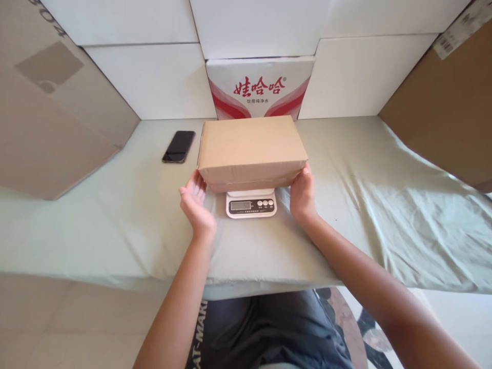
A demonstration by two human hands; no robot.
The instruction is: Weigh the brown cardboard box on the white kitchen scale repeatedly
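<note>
A brown closed cardboard box (251, 146) sits over a white kitchen scale (251, 209), covering its weighing plate. Whether the box's full weight rests on the plate cannot be told. My left hand (198, 205) is at the lower left corner of the box, fingers stretched along its side and underside, thumb apart. At the lower right corner, my right hand (303, 192) holds the box with its fingers against the side, partly hidden. The scale's display and round buttons face me below the box; the reading is too faint to make out.
A black smartphone (179, 146) lies left of the box on the pale green cloth (115, 220). Behind stands a white-and-red carton (261, 87) among white panels (149, 77). Large cardboard boxes flank the surface at left (65, 113) and right (446, 107).
</note>
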